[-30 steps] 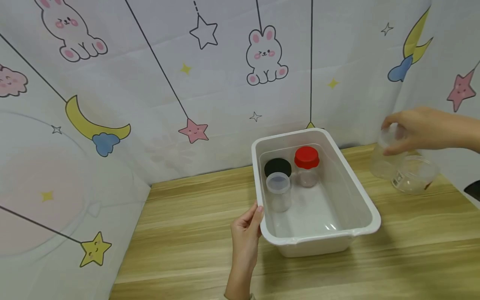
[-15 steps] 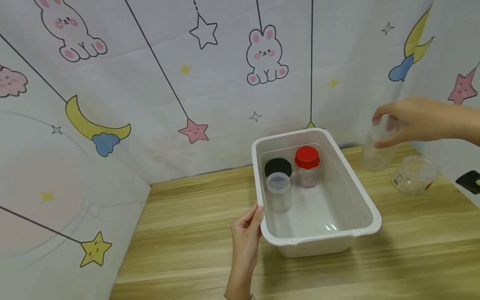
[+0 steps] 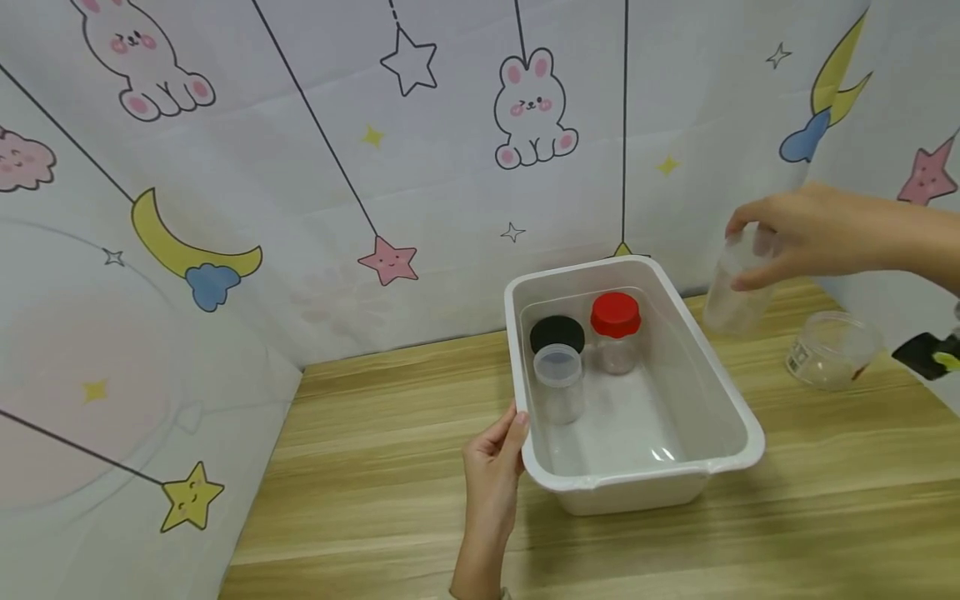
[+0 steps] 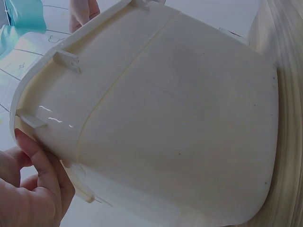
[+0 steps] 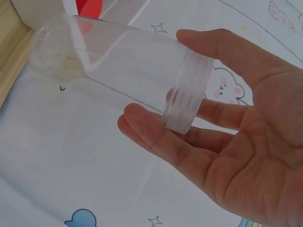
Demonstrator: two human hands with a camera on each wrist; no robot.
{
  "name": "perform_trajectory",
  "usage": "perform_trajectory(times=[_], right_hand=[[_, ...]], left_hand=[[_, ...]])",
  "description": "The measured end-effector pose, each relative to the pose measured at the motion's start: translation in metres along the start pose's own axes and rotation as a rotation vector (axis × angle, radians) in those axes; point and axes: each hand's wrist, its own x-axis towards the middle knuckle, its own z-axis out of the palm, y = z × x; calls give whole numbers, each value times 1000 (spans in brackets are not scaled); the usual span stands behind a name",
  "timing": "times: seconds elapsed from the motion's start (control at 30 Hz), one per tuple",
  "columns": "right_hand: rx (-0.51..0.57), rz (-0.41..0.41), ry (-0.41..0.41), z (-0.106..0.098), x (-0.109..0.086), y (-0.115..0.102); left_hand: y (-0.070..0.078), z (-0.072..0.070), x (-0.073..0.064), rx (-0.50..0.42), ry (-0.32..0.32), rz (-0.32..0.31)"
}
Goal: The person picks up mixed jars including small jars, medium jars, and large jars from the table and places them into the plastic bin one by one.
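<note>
A clear plastic jar (image 3: pixel 733 293) with a frosted lid hangs above the table, right of the white basin (image 3: pixel 720 392). My right hand (image 3: pixel 813 233) grips it round the lid end, thumb on one side and fingers on the other, as the right wrist view shows. At the basin's left rim my left hand (image 3: pixel 491 471) pinches the edge between thumb and fingers; the left wrist view shows its fingers under the rim (image 4: pixel 40 175). Inside the basin stand a jar with a red lid (image 3: pixel 616 314), a black-lidded jar (image 3: pixel 557 333) and a clear jar with a translucent lid (image 3: pixel 558 387).
A wide clear tub (image 3: pixel 834 350) with a label stands on the wooden table (image 3: pixel 375 475) at the right. A black object (image 3: pixel 926 354) with a green mark shows below the right forearm. A printed cloth backdrop (image 3: pixel 442 175) rises behind the table.
My right hand has lifted the clear jar off the table beside the wide tub and carried it left towards the basin. The left hand and the basin stay in place.
</note>
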Motion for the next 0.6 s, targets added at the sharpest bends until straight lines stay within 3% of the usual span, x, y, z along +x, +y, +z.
perform_trajectory(times=[0.23, 0.6], right_hand=[[29, -58, -4, -5, 7, -13], [60, -83, -34, -10, 19, -37]], left_hand=[[0, 0, 0, -2, 9, -4], [0, 0, 0, -6, 10, -2]])
